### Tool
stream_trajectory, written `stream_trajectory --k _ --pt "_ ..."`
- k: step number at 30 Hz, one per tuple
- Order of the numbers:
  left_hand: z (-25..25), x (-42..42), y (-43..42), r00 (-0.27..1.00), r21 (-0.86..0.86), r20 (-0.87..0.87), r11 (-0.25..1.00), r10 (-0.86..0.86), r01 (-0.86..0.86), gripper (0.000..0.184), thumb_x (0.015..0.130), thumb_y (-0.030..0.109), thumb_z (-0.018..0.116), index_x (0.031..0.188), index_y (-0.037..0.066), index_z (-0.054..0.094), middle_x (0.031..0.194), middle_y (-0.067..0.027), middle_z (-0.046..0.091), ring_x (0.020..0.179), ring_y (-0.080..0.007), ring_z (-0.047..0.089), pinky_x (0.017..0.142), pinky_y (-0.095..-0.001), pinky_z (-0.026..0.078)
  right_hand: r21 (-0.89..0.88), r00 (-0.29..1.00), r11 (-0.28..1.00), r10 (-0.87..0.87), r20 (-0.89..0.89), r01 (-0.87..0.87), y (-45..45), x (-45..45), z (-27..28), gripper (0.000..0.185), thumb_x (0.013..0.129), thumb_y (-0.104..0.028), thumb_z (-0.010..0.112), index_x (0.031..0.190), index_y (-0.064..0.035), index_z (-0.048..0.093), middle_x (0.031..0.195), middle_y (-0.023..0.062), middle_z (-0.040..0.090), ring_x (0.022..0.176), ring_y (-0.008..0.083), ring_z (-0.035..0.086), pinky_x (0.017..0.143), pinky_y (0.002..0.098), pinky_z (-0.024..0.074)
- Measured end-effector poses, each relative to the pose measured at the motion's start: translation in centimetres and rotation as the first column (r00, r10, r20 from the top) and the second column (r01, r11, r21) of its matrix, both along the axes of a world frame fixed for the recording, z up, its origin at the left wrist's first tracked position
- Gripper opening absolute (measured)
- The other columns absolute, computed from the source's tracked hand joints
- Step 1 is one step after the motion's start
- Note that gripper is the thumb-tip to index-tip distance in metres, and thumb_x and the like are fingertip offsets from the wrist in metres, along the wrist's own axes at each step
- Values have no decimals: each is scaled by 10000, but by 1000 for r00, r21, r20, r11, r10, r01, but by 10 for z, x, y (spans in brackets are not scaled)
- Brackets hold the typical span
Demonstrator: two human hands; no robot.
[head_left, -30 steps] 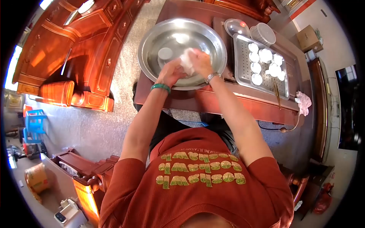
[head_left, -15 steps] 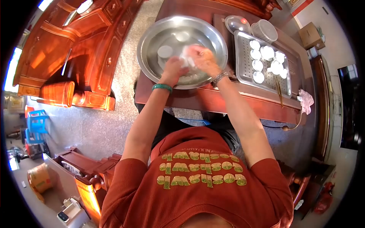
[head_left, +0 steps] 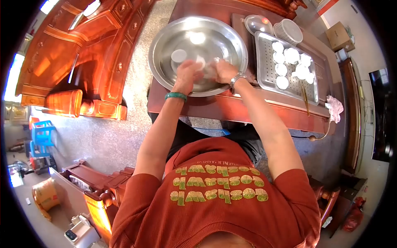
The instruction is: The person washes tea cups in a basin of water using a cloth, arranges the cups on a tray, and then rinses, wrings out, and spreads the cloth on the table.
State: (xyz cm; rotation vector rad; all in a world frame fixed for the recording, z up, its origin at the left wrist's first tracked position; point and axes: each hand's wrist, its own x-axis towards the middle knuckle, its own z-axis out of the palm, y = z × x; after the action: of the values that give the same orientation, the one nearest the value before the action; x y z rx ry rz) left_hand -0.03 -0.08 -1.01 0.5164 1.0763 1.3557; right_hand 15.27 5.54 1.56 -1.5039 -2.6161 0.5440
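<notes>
A large metal basin (head_left: 159,68) with water in it stands on the dark red table. Inside it, my left hand (head_left: 189,75), below a green bangle, has its fingers curled round a small white item (head_left: 200,63). To the right my right hand (head_left: 225,71), with a metal band at the wrist, closes on something white and blurred that I cannot make out. The two hands are a little apart. A round white piece (head_left: 179,56) lies in the basin left of them. Several white cups (head_left: 282,82) rest on a perforated metal tray (head_left: 269,84) at the right.
Chopsticks (head_left: 305,99) lie over the tray's near edge. Behind the tray are a metal lid (head_left: 256,25) and a pale plastic tub (head_left: 289,32). A pink cloth (head_left: 335,109) hangs at the table's right corner. Carved wooden furniture (head_left: 95,53) stands at the left.
My hands were together on a white item and have now moved apart, my right hand shifting to the right and my left staying low in the basin. The view has shifted slightly.
</notes>
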Motion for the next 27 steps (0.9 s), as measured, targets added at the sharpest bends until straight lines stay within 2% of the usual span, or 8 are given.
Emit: stream_trajectory --k 4,7,10,11,16,21,25,27 --pt "-11 -1 3 996 -6 -73 999 53 -53 151 680 63 642 796 48 547 772 -43 550 685 -153 538 584 -263 447 -119 982 991 75 171 -55 18 -6 -15 259 680 -170 573 926 -107 622 894 147 620 870 303 594 766 381 473" --pt "-15 2 7 946 -3 -319 998 59 -63 218 624 60 666 808 35 551 789 -48 544 693 -151 522 578 -259 430 -216 913 952 -277 -300 218 35 2 -18 278 642 -164 575 905 -94 630 856 138 631 849 289 600 735 345 476" --pt "-12 11 6 805 57 -589 997 74 -50 271 613 51 670 853 26 548 792 -53 546 689 -135 519 574 -256 430 -253 696 967 -178 -695 -5 33 6 -10 293 655 -212 586 918 -90 625 833 136 632 802 281 606 714 346 474" --pt "-9 15 6 719 136 -686 990 112 -24 304 612 51 671 888 22 547 794 -57 547 690 -129 518 577 -255 431 -207 801 978 -104 -590 -26 21 4 14 333 681 -252 590 964 -77 604 866 141 628 807 275 599 726 346 464" --pt "-1 12 3 821 226 -558 974 120 12 373 620 57 679 963 12 538 823 -67 553 746 -130 526 626 -259 449 -224 866 943 110 -488 -246 13 -3 10 389 738 -305 585 1048 -70 567 969 170 605 878 277 582 761 350 443" --pt "6 13 0 948 281 -294 959 124 -39 406 652 51 674 1021 0 513 900 -71 559 785 -142 540 659 -268 468 -487 752 863 -232 -617 -133 15 5 9 406 789 -337 569 1041 -19 566 943 147 618 824 153 586 704 312 453" --pt "1 7 3 984 241 -173 966 -47 89 468 755 111 625 1162 -11 427 986 -93 545 799 -162 553 681 -285 481 -474 829 873 -180 -530 -114 11 1 21 361 774 -263 585 1041 -20 570 905 147 624 752 160 597 661 311 461" --pt "3 6 1 989 213 -127 971 -79 105 487 796 151 598 1205 -15 393 1012 -104 536 800 -169 556 693 -291 484 -135 721 986 -26 -692 -94 8 -8 16 252 750 -210 586 942 -48 610 805 146 628 711 212 610 634 326 465"
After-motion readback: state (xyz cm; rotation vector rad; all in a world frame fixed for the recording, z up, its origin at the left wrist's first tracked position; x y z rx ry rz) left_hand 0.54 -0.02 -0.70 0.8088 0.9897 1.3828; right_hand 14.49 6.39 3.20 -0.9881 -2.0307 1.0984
